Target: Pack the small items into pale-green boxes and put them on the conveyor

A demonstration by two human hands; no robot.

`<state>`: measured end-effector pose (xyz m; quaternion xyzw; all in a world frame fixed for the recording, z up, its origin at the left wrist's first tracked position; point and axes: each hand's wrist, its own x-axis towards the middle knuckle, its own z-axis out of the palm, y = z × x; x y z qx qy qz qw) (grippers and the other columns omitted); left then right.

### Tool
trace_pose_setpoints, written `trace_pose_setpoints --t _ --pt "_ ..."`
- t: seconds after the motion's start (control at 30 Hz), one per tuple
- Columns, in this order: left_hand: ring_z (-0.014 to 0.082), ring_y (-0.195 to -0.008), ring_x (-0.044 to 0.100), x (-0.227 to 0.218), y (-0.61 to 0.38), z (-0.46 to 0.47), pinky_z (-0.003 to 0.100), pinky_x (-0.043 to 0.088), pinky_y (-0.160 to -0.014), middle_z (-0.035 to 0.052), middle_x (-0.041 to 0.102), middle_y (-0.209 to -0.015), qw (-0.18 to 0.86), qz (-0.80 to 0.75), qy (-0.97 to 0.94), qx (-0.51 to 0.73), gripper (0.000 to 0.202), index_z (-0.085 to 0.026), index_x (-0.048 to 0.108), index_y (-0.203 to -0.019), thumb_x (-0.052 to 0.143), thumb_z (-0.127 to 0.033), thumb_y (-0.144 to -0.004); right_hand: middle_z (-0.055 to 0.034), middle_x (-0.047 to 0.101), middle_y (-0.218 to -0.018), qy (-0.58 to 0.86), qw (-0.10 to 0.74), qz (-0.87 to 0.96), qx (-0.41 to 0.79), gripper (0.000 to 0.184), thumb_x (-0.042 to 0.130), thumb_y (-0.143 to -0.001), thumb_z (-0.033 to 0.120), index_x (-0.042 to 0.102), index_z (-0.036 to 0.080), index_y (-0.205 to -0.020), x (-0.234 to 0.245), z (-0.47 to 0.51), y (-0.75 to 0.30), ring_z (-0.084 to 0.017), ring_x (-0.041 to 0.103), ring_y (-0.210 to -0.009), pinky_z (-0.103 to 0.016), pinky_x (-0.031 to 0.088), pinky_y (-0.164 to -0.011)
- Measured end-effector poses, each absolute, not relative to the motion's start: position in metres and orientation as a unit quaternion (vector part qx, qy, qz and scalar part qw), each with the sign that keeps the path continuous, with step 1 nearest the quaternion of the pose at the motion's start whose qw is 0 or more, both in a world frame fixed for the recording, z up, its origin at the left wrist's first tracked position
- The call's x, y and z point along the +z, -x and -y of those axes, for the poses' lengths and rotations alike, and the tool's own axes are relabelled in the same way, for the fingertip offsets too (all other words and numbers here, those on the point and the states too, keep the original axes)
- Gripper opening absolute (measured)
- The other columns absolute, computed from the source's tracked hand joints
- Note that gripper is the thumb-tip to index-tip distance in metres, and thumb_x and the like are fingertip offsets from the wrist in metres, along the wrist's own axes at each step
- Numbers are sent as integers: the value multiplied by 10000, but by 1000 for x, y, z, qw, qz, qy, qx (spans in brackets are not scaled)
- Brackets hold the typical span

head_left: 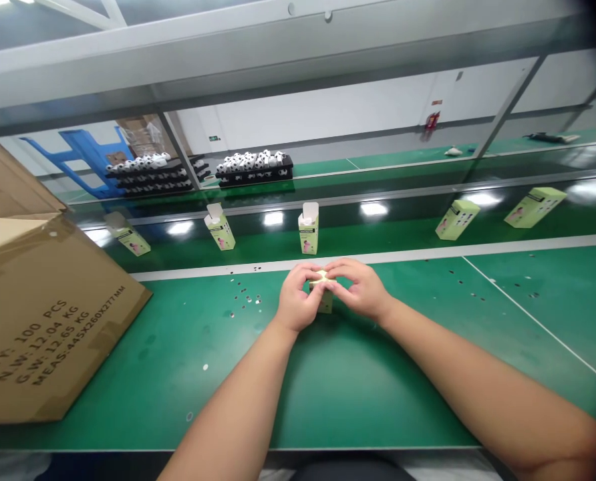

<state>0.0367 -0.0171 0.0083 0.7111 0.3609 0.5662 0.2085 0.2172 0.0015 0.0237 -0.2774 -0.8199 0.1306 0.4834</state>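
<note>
A small pale green carton [325, 305] stands upright on the green tabletop, between my two hands. My left hand [301, 297] grips its left side, with thumb and fingers at the top edge. From the right, my right hand [358, 288] closes on the carton's top, its fingertips meeting those of my left hand there. The fingers hide most of the top and upper sides. Just beyond, a similar carton [309, 237] stands on the belt with its white top flap raised.
More cartons stand on the dark green belt: two with raised flaps [221, 234] [130, 239] leftward, two with closed tops [457, 220] [534, 207] rightward. A large brown box [62, 314] occupies the left. Black trays [255, 175] hold white-and-black pieces behind. Small dots [246, 294] lie scattered.
</note>
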Motion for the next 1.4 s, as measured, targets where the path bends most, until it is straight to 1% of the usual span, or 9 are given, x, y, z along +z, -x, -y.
trace_pose_setpoints --t 0.1,0.23,0.37,0.5,0.63,0.77,1.1,1.27,1.4 --pt "213 -980 609 13 -41 17 384 478 -889 71 662 -995 202 -365 -701 579 104 -209 646 -842 612 -306 -859 -47 706 -1006 284 462 830 132 142 612 -877 308 717 250 -953 28 -2 -214 -202 656 -937 -360 525 -859" --pt "215 -944 594 17 -45 19 361 456 -883 63 648 -930 254 -383 -661 593 157 -220 643 -812 581 -347 -880 -36 716 -967 332 471 806 133 205 540 -919 342 729 271 -958 31 3 -210 -209 656 -915 -377 531 -850" --pt "212 -1027 554 10 -49 24 351 422 -946 68 592 -1063 350 -374 -619 595 195 -208 589 -884 500 -379 -912 -51 699 -1042 335 443 826 97 249 511 -926 362 714 281 -1045 26 11 -207 -228 636 -968 -402 514 -886" --pt "185 -1029 535 0 -53 25 313 416 -955 52 560 -1091 438 -351 -571 599 206 -211 534 -946 408 -374 -937 -64 648 -1167 318 421 847 59 303 503 -926 312 644 283 -1193 17 16 -210 -242 596 -1059 -419 492 -929" --pt "170 -987 531 -1 -56 24 293 414 -943 36 559 -1055 461 -350 -549 603 185 -210 518 -908 440 -377 -919 -75 584 -1255 311 421 850 52 396 490 -926 257 545 287 -1317 8 18 -211 -245 557 -1129 -429 483 -958" --pt "154 -948 531 1 -57 23 274 422 -914 26 547 -1025 472 -353 -531 609 168 -207 503 -915 446 -365 -918 -74 544 -1298 312 429 844 76 462 473 -930 258 462 307 -1389 6 20 -206 -252 534 -1169 -447 474 -985" --pt "158 -892 561 8 -52 28 278 455 -829 20 566 -973 461 -377 -531 603 171 -218 478 -997 335 -278 -924 -80 479 -1364 295 410 858 93 451 503 -918 292 477 324 -1367 8 23 -200 -271 498 -1217 -470 462 -1007" --pt "146 -879 556 9 -56 27 263 463 -802 15 548 -978 487 -359 -520 603 152 -220 464 -1018 366 -244 -905 -78 464 -1369 304 432 838 140 396 526 -902 282 544 315 -1297 6 26 -203 -268 492 -1235 -468 464 -1017" --pt "141 -893 549 8 -58 26 258 465 -809 17 533 -1006 482 -351 -517 614 189 -220 461 -1039 391 -181 -868 -76 440 -1403 313 433 835 135 432 553 -877 229 542 313 -1301 6 30 -200 -260 481 -1253 -457 454 -1037"
